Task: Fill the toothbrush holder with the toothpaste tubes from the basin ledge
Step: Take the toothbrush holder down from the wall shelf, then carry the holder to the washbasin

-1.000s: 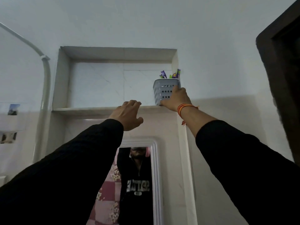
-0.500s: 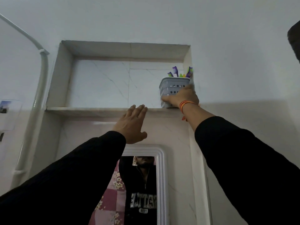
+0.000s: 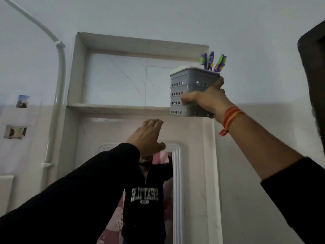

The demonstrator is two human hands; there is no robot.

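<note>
One toothbrush holder (image 3: pixel 190 92) gripped by right hand (image 3: pixel 209 99), left hand (image 3: pixel 147 138) below, empty

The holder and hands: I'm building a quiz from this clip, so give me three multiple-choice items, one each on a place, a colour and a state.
1. Where is the holder?
A. in the right hand, at the niche's right end
B. lying on the floor
C. hanging from the pipe

2. What colour is the holder?
A. red
B. grey
C. black

3. What is the left hand doing?
A. gripping a tube
B. gripping the holder
C. open, holding nothing

Answers:
1 A, the right hand wraps its lower side by the niche.
2 B, its perforated walls are grey.
3 C, its fingers are spread below the ledge.
</note>
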